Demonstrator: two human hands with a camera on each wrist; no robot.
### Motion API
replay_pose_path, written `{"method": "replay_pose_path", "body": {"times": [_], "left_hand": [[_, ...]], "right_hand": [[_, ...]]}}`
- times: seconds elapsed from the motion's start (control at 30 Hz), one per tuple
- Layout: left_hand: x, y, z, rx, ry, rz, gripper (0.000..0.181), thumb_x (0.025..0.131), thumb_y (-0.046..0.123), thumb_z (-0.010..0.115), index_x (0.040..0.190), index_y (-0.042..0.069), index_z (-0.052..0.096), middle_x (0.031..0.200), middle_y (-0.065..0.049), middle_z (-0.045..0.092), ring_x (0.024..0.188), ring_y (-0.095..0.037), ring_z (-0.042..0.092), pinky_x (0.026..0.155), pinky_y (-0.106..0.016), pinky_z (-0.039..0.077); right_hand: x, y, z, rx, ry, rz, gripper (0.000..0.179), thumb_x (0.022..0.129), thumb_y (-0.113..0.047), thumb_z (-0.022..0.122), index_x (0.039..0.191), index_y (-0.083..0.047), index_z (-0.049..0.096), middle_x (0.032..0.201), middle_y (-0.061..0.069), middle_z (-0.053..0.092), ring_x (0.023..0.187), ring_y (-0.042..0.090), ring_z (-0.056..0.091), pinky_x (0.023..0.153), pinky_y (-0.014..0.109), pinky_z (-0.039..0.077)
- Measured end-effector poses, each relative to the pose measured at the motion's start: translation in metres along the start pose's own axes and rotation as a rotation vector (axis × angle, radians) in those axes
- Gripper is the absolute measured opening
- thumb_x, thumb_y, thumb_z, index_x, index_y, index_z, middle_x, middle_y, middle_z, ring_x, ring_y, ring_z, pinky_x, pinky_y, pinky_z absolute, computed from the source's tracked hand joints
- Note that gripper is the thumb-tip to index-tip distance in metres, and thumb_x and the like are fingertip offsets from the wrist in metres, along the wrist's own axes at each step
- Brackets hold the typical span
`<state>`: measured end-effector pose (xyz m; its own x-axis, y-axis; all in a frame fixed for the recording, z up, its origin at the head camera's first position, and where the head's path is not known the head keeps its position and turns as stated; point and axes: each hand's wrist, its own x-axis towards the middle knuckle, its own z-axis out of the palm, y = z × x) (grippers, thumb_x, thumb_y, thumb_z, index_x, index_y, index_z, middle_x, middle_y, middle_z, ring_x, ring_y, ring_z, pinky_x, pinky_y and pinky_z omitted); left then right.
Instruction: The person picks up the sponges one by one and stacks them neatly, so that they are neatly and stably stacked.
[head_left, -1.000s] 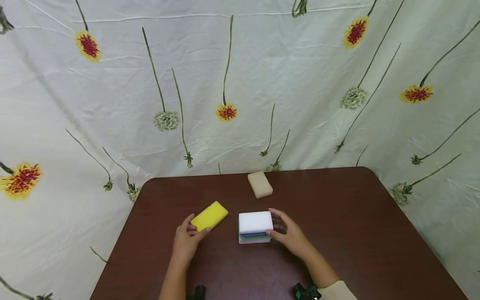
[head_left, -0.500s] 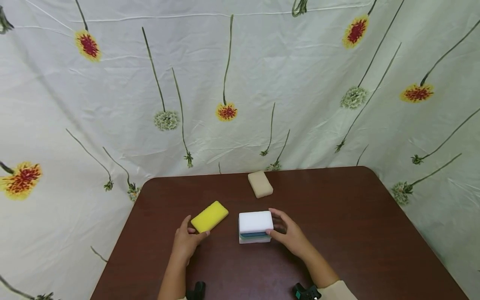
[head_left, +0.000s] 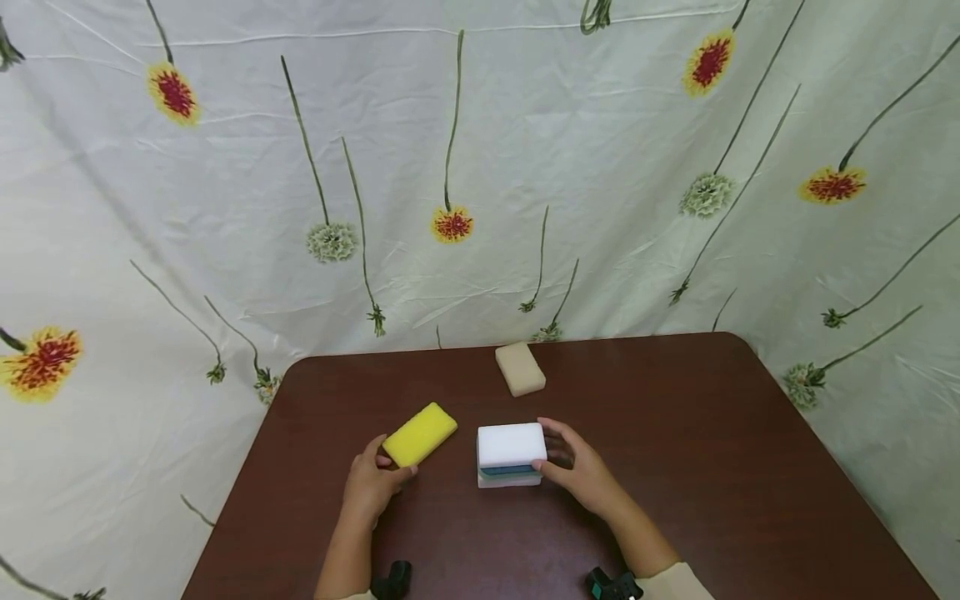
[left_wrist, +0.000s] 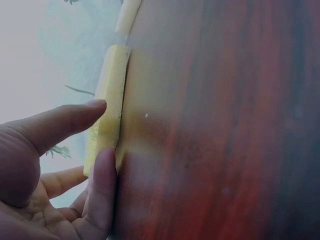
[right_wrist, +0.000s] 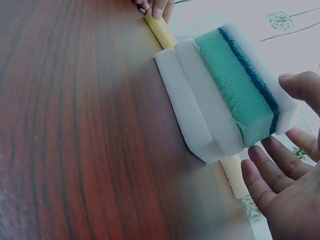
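Note:
My left hand (head_left: pixel 369 483) is at the near end of a yellow sponge (head_left: pixel 420 433) lying on the table. Its thumb and fingers are spread loosely about that end, fingertips right at the edges. To the right stands a stack of sponges: two white blocks (right_wrist: pixel 180 102) at the bottom, a green sponge (right_wrist: pixel 235 82) with a dark blue scouring layer above, and a white sponge (head_left: pixel 512 446) on top. My right hand (head_left: pixel 585 475) holds the top white sponge at its right end, thumb on the near side, index finger behind. The other fingers spread beside the green sponge.
A cream sponge (head_left: pixel 521 369) lies at the far edge of the brown table (head_left: pixel 675 417), beyond the stack. Behind the table hangs a white cloth (head_left: pixel 405 125) printed with flowers. A black device (head_left: pixel 613 585) is on each wrist.
My left thumb and fingers have drawn back slightly from the yellow sponge, which stays in place. The right hand and the stack have not moved.

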<state>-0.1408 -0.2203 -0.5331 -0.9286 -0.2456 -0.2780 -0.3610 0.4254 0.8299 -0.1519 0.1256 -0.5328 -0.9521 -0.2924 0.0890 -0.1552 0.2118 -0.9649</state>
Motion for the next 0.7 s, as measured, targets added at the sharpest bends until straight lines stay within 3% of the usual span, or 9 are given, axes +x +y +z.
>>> {"method": "replay_pose_path", "body": {"times": [0.37,0.7], "left_hand": [[0.0021,-0.0037,-0.0016,-0.024,-0.002,-0.033,0.081,0.089,0.016,0.079,0.156,0.015,0.034,0.123,-0.019,0.045,0.089,-0.025,0.067,0.074,-0.032,0.060],[-0.0005,-0.0040,-0.0024,-0.113,-0.027,-0.020,0.080,0.088,0.019,0.079,0.154,0.011,0.036,0.126,-0.021,0.042,0.104,-0.031,0.058,0.079,-0.033,0.059]], "right_hand": [[0.0002,0.0008,0.0008,-0.005,0.001,0.001,0.066,0.089,-0.019,0.079,0.147,-0.020,0.048,0.147,0.013,0.053,0.133,0.033,0.053,0.105,0.039,0.050],[-0.0002,0.0009,0.0011,-0.005,0.006,-0.001,0.066,0.090,-0.020,0.078,0.148,-0.018,0.048,0.147,0.013,0.053,0.134,0.034,0.052,0.106,0.041,0.049]]}}
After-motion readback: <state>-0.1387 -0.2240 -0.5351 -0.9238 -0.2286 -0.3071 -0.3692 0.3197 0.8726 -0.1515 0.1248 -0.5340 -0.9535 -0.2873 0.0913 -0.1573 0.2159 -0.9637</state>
